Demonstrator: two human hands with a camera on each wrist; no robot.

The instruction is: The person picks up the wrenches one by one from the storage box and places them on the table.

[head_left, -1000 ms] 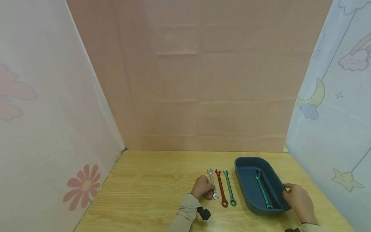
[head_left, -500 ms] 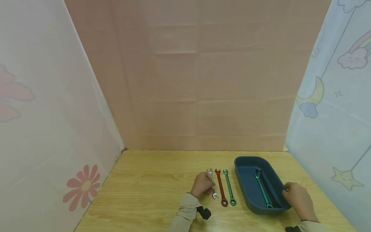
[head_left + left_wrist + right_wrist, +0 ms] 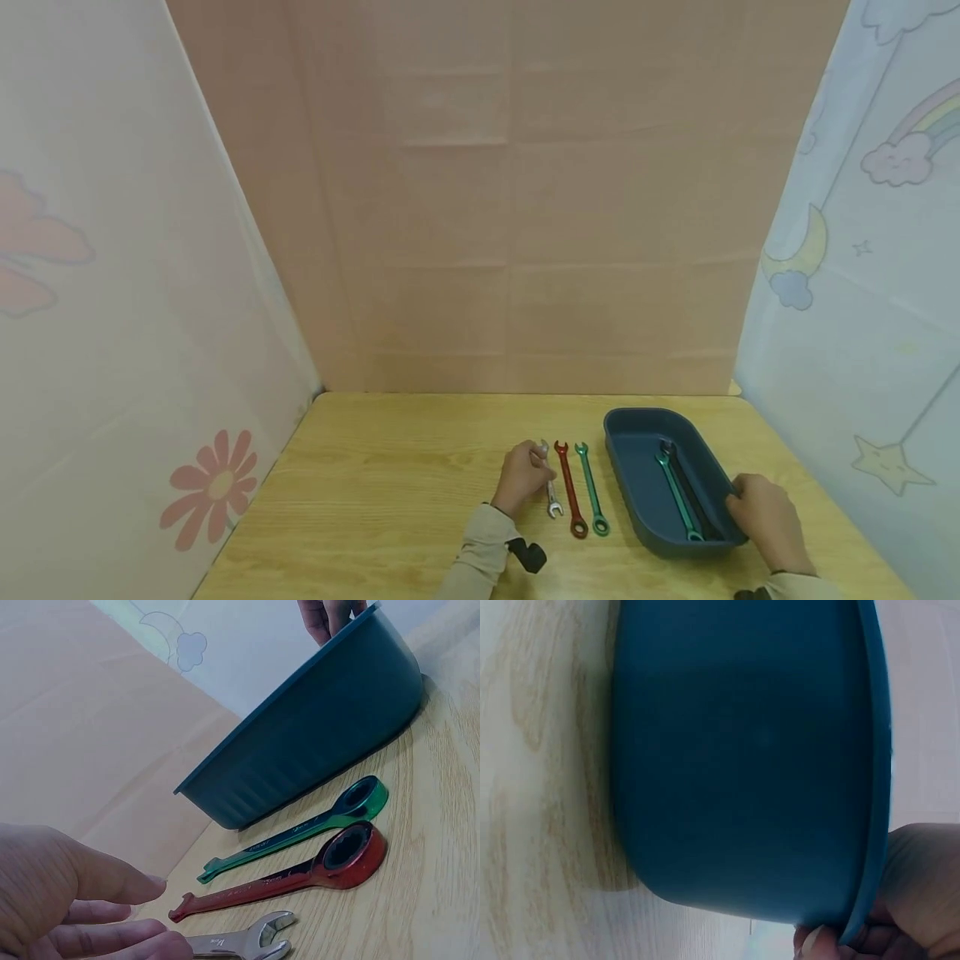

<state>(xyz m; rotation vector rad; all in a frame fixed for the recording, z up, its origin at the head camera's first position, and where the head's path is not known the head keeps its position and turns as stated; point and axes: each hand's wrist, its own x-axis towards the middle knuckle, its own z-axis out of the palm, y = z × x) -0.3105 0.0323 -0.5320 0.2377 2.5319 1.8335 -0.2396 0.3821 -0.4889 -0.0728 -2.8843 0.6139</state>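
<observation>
Head view: left hand (image 3: 522,477) rests over the upper shaft of the silver wrench (image 3: 551,495), which lies flat on the wooden table (image 3: 390,492), leftmost of three parallel tools. Its lower open-jaw end pokes out toward 6 o'clock of the hand. At 3 o'clock of it lies the red wrench (image 3: 569,492), and just beyond that the green wrench (image 3: 590,492); none of the three appears to touch another.

Left wrist view: fingers (image 3: 112,881) are loosely bent above the silver wrench (image 3: 244,941). I cannot tell whether they pinch the shaft or only lie on it. No lift is visible.

Right hand (image 3: 765,517) holds the near-right rim of the blue tray (image 3: 626,483), at about 4 o'clock of the tray. Right wrist view shows its fingers (image 3: 919,892) curled round the rim (image 3: 870,825), so the tray is steadied. Inside it lie a teal wrench (image 3: 678,497) and a dark wrench (image 3: 693,500), side by side along its length.

Judgement on doing this step well: the wrench is thin and flat on the wood, so a thumb-and-finger pinch on the shaft edges near the middle should work best. Tipping one end up first would help. Keep the fingers off the red wrench, which lies close at 3 o'clock and could be nudged out of line. The right hand's hold should stay firm, since the tray would slide easily on the smooth wood.
</observation>
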